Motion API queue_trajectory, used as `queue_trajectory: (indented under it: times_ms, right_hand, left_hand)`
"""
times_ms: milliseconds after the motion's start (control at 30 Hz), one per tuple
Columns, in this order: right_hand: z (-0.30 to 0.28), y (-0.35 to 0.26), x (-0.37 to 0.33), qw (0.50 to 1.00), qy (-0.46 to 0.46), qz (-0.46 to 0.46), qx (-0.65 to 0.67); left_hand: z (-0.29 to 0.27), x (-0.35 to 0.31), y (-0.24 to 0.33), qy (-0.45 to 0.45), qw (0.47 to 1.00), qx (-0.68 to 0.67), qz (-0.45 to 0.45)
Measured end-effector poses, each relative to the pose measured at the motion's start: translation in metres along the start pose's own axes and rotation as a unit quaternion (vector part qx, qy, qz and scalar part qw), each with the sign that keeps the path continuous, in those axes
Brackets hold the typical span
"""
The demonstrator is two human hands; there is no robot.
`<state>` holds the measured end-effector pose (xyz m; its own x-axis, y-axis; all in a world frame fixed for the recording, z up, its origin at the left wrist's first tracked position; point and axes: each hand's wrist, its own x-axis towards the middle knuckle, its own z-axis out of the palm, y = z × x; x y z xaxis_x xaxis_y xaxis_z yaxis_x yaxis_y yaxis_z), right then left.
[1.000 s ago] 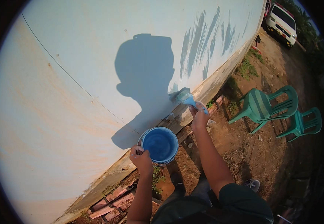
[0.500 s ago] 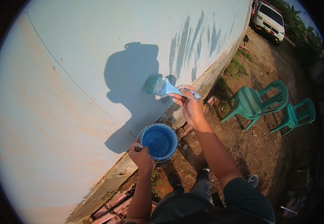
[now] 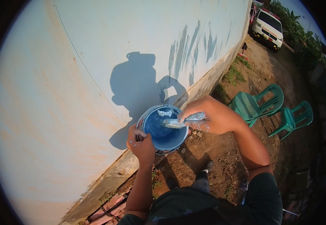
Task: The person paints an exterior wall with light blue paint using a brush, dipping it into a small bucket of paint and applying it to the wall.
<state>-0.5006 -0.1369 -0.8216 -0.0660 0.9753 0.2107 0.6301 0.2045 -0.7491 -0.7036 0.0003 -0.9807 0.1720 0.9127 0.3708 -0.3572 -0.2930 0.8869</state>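
Observation:
A blue paint bucket (image 3: 169,145) with a pale rim hangs in front of me beside the wall. My left hand (image 3: 140,144) is closed at the bucket's left side, where its wire handle runs. My right hand (image 3: 217,114) grips a wide paintbrush (image 3: 193,117) by its pale-blue, paint-spattered handle. The brush head dips into the bucket's mouth, its bristle end low inside and partly hard to see. Blue-white paint smears mark the fingers of both hands.
The pale-blue wall (image 3: 76,123) fills the left, with grey-blue streaks (image 3: 183,50) and my shadow on it. Two green plastic chairs (image 3: 246,104) stand on the dirt to the right. A white van (image 3: 268,25) is parked far right. Reddish slabs (image 3: 108,210) lie at the wall's foot.
My right hand has brought the brush from in front of the wall down into the bucket, turning its wrist over. My left hand still holds the bucket, now slightly higher in the picture.

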Motion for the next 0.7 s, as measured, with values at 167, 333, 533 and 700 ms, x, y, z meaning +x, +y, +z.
queue_trajectory:
  times_ms: [167,333,533,700]
  right_hand:
    - [0.034,0.0,0.011,0.97,-0.06,-0.105,-0.209]
    - [0.063,0.023,0.024,0.936,-0.061,-0.154,-0.31]
    - [0.086,0.033,0.035,0.91,-0.108,-0.164,-0.365]
    - [0.111,0.036,0.039,0.908,-0.112,-0.173,-0.366]
  left_hand:
    - [-0.005,-0.004,0.019,0.013,0.998,0.049,0.045]
    - [-0.011,-0.004,0.019,0.024,0.992,0.06,0.107]
    - [-0.018,-0.006,0.023,0.024,0.98,0.104,0.165]
    - [-0.023,-0.005,0.024,0.034,0.963,0.157,0.215]
